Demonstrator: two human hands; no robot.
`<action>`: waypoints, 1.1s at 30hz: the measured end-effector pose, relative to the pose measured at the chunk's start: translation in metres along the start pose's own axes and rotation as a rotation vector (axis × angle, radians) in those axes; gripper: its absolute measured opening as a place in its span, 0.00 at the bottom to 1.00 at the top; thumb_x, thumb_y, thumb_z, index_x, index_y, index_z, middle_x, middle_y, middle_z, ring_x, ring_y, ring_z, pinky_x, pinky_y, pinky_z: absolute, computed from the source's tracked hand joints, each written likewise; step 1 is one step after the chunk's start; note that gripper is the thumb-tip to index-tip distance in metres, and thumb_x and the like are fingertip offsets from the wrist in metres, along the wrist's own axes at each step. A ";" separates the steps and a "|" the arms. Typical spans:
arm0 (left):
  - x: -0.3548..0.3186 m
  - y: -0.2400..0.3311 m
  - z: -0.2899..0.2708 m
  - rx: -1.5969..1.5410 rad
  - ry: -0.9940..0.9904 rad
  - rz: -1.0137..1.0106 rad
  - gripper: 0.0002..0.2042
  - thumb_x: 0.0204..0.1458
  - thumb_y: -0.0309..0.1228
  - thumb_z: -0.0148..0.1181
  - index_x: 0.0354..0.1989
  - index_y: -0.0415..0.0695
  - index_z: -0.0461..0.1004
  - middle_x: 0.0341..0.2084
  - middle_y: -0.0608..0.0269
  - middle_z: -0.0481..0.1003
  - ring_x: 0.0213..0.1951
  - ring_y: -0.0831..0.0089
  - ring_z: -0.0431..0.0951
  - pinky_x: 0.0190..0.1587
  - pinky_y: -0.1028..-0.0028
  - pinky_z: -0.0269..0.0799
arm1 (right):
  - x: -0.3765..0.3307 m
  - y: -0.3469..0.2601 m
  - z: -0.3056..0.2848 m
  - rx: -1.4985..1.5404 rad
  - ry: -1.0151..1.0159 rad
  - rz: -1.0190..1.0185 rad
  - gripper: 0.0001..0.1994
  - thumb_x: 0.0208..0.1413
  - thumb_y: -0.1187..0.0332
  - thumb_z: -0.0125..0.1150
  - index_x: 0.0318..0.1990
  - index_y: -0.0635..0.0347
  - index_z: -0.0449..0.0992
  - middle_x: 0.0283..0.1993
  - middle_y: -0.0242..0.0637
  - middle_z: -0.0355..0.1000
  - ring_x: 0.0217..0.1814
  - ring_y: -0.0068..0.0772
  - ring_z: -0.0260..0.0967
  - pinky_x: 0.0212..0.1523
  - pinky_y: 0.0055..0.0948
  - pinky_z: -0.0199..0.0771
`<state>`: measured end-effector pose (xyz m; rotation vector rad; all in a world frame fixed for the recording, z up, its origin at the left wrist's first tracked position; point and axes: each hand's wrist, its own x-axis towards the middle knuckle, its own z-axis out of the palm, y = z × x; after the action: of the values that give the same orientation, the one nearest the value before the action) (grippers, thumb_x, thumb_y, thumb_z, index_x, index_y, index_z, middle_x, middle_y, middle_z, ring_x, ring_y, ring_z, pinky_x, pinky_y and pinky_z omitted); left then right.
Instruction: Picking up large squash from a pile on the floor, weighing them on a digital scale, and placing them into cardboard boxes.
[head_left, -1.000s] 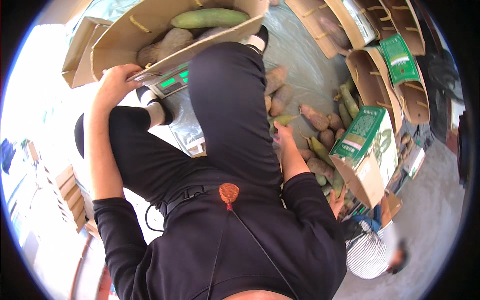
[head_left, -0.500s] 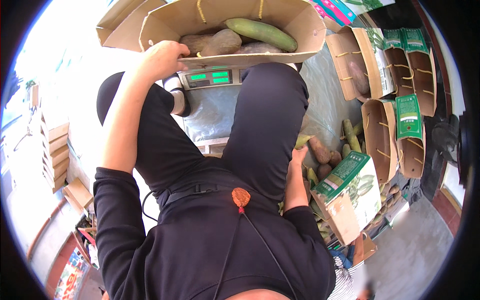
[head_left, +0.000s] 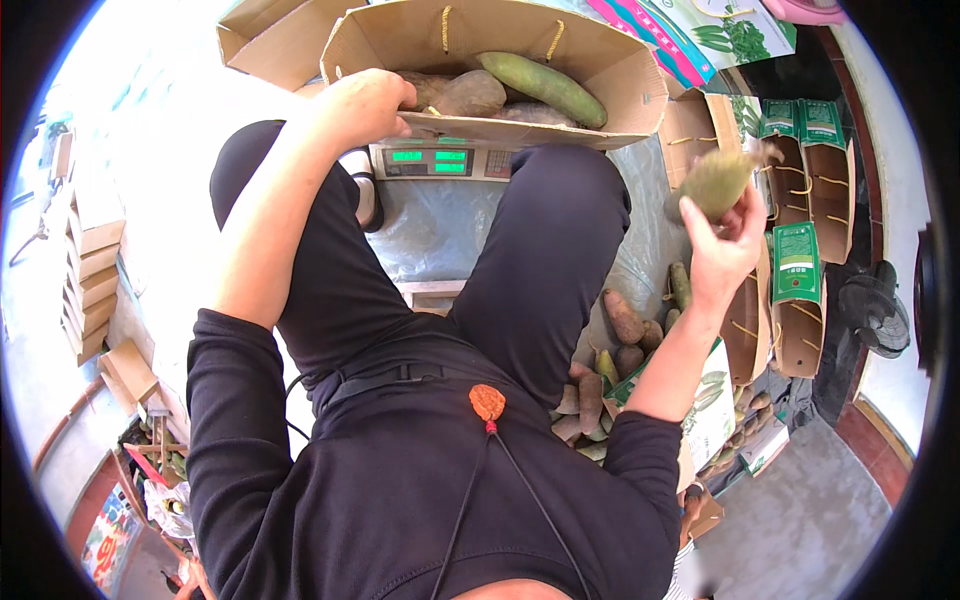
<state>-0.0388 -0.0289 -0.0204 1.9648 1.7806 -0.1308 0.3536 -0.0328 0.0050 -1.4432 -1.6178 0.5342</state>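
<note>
So the left hand point(head_left: 370, 108) is gripping the near rim of an open cardboard box point(head_left: 500, 30) toward its left end, fingers curled over the edge; the right hand point(head_left: 728, 235) is closed around a stubby green vegetable point(head_left: 715, 185), thumb on one side and fingers on the other; that piece is up in the air to the right of the box, well apart from it; inside the box lie a long green vegetable point(head_left: 545, 88) and some brown roots point(head_left: 470, 93), and the box seems to sit on a scale point(head_left: 495, 162); my read is that it's the one-piece-in-hand stage, which calls for a firm hold on the vegetable and a steady rim; as for writing, the scale has lit green digits, the green labels point(head_left: 797, 262) on the right carry pale lettering, small and bent by the lens, and the pink-and-teal packaging point(head_left: 660, 40) up top has printed characters, next to a white panel point(head_left: 740, 40) picturing green vegetables.
</note>
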 end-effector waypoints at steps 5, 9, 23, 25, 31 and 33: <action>-0.005 -0.001 -0.005 0.039 -0.001 -0.012 0.17 0.41 0.30 0.66 0.42 0.43 0.76 0.34 0.55 0.79 0.40 0.59 0.78 0.45 0.64 0.72 | 0.051 -0.074 0.050 -0.113 -0.156 -0.444 0.27 0.37 0.76 0.70 0.51 0.55 0.74 0.44 0.34 0.73 0.41 0.30 0.71 0.46 0.27 0.69; -0.007 -0.004 -0.006 0.049 -0.017 -0.028 0.17 0.41 0.30 0.66 0.42 0.44 0.77 0.34 0.55 0.78 0.40 0.59 0.78 0.45 0.64 0.72 | 0.066 -0.107 0.102 -0.159 -0.358 -0.693 0.28 0.38 0.71 0.70 0.53 0.52 0.74 0.47 0.33 0.72 0.46 0.27 0.68 0.48 0.29 0.68; -0.011 -0.008 -0.009 0.004 0.012 0.038 0.17 0.41 0.33 0.67 0.42 0.44 0.77 0.34 0.53 0.78 0.40 0.58 0.78 0.44 0.64 0.72 | 0.039 -0.005 0.078 0.296 -0.184 0.073 0.16 0.52 0.74 0.62 0.50 0.64 0.74 0.42 0.36 0.74 0.41 0.23 0.70 0.46 0.24 0.71; -0.013 -0.008 -0.009 -0.008 0.025 0.036 0.17 0.41 0.33 0.67 0.42 0.44 0.77 0.33 0.54 0.78 0.39 0.59 0.78 0.44 0.65 0.72 | 0.016 0.030 0.061 0.306 -0.081 0.195 0.15 0.53 0.74 0.61 0.49 0.68 0.73 0.41 0.36 0.74 0.41 0.23 0.70 0.45 0.24 0.71; -0.010 0.000 -0.014 -0.066 0.017 0.054 0.19 0.45 0.38 0.66 0.43 0.41 0.76 0.30 0.56 0.78 0.36 0.61 0.78 0.41 0.67 0.73 | -0.082 0.116 0.040 0.174 -0.068 0.606 0.13 0.54 0.75 0.59 0.47 0.67 0.74 0.38 0.34 0.74 0.37 0.21 0.70 0.38 0.21 0.69; -0.010 -0.001 -0.012 -0.097 0.043 0.095 0.19 0.46 0.40 0.65 0.43 0.40 0.76 0.29 0.55 0.78 0.35 0.61 0.78 0.40 0.67 0.73 | -0.114 0.138 0.045 0.175 -0.094 0.667 0.13 0.54 0.75 0.59 0.47 0.68 0.74 0.38 0.33 0.74 0.36 0.21 0.70 0.37 0.21 0.69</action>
<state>-0.0445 -0.0334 -0.0059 1.9912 1.6838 0.0290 0.3884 -0.0978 -0.1640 -1.8311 -1.0919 1.1031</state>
